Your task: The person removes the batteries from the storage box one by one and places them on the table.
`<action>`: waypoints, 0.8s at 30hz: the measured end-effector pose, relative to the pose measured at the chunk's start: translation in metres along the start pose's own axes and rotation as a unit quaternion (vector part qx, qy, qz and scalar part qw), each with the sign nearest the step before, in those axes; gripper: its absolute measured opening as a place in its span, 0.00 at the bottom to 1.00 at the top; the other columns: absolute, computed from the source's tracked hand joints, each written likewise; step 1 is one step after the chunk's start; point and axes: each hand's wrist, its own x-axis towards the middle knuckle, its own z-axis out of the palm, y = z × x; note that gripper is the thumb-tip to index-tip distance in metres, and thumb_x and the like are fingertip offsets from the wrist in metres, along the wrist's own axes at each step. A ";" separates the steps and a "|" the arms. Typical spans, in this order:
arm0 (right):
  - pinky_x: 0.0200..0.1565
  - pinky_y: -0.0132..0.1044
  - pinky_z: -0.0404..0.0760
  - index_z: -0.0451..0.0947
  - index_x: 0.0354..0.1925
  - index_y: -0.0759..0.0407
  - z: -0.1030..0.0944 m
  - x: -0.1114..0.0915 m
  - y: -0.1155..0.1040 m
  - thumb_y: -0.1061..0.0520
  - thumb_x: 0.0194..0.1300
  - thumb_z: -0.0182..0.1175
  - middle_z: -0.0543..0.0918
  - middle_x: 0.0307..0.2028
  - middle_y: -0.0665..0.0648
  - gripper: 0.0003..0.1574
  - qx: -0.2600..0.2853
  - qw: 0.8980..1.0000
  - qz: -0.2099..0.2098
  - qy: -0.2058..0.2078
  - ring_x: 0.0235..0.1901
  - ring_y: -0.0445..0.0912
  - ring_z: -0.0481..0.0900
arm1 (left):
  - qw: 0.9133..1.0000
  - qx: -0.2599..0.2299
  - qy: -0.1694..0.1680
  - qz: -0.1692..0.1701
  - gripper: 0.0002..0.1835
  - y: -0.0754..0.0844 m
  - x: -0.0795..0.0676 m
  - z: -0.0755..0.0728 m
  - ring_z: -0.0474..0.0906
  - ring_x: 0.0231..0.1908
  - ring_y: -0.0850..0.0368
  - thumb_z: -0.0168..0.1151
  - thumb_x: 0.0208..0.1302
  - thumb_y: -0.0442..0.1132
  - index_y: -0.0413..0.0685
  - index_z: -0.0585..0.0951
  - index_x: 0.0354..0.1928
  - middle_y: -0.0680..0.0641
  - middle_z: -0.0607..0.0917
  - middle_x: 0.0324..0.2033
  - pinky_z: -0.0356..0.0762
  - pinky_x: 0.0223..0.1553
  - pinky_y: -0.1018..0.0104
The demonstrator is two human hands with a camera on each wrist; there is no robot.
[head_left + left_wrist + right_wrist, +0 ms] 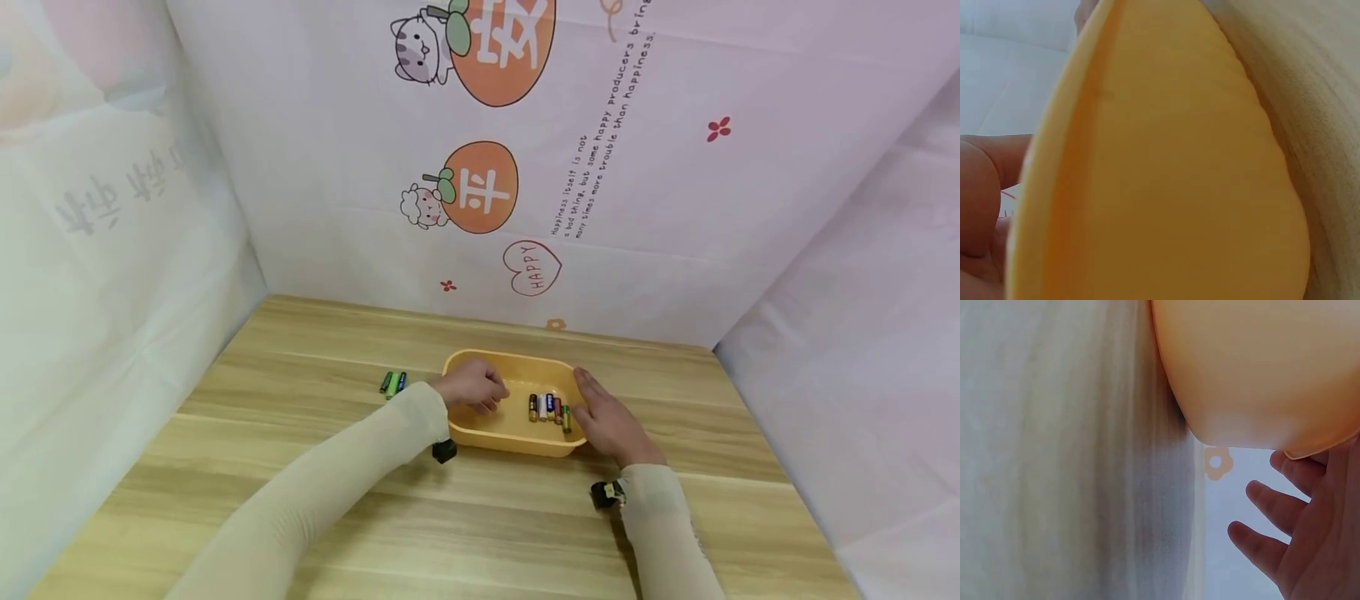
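A yellow plastic tray (pixel 517 442) stands on the wooden table. In the head view, my left hand (pixel 474 385) reaches over its left side, fingers bent down inside; whether they hold anything is hidden. In the left wrist view, the tray wall (pixel 1179 156) covers much of that hand (pixel 982 200). My right hand (pixel 617 423) rests at the tray's right rim, thumb on the inner side. Its other fingers (pixel 1266 550) are straight and spread outside the tray in the right wrist view. Several batteries (pixel 550 407) lie side by side in the tray's right half.
Three more batteries (pixel 392 384), green and dark, lie on the table (pixel 480 517) left of the tray. A printed white cloth (pixel 360 208) hangs behind the table, with pale cloth on both sides.
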 end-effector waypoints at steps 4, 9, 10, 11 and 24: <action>0.69 0.55 0.52 0.42 0.77 0.60 -0.001 0.002 0.000 0.49 0.78 0.40 0.47 0.75 0.61 0.38 -0.002 1.000 0.002 0.001 0.73 0.56 0.47 | 1.000 -0.002 0.000 0.000 0.06 0.001 0.001 0.002 0.83 0.38 0.40 0.63 0.66 0.35 0.37 0.82 0.37 0.35 0.84 0.41 0.84 0.38 0.52; 0.69 0.55 0.52 0.42 0.77 0.58 0.000 0.002 0.000 0.49 0.77 0.42 0.48 0.75 0.59 0.39 0.007 1.000 0.014 0.004 0.72 0.56 0.48 | 1.000 -0.001 -0.002 0.002 0.08 0.001 0.002 0.005 0.83 0.37 0.40 0.63 0.65 0.34 0.33 0.82 0.39 0.35 0.85 0.39 0.84 0.36 0.52; 0.69 0.55 0.52 0.41 0.77 0.57 0.000 0.002 0.000 0.49 0.77 0.42 0.48 0.75 0.59 0.39 0.009 1.000 0.015 0.005 0.72 0.56 0.48 | 1.000 0.000 -0.002 0.002 0.09 0.001 0.002 0.006 0.83 0.37 0.40 0.64 0.65 0.34 0.32 0.82 0.40 0.35 0.85 0.38 0.84 0.36 0.52; 0.69 0.55 0.52 0.41 0.77 0.57 0.001 0.001 -0.001 0.49 0.77 0.42 0.48 0.75 0.59 0.39 0.011 1.000 0.016 0.006 0.72 0.57 0.48 | 1.000 0.002 -0.001 0.001 0.09 0.000 0.002 0.007 0.83 0.36 0.40 0.64 0.65 0.34 0.31 0.83 0.40 0.35 0.85 0.38 0.84 0.36 0.53; 0.69 0.55 0.53 0.43 0.77 0.59 0.003 -0.002 -0.005 0.51 0.77 0.43 0.50 0.75 0.61 0.38 0.008 1.000 0.005 0.015 0.72 0.56 0.49 | 1.000 0.005 0.004 -0.003 0.06 -0.010 0.011 0.015 0.84 0.33 0.46 0.65 0.64 0.34 0.37 0.83 0.35 0.38 0.85 0.35 0.84 0.32 0.56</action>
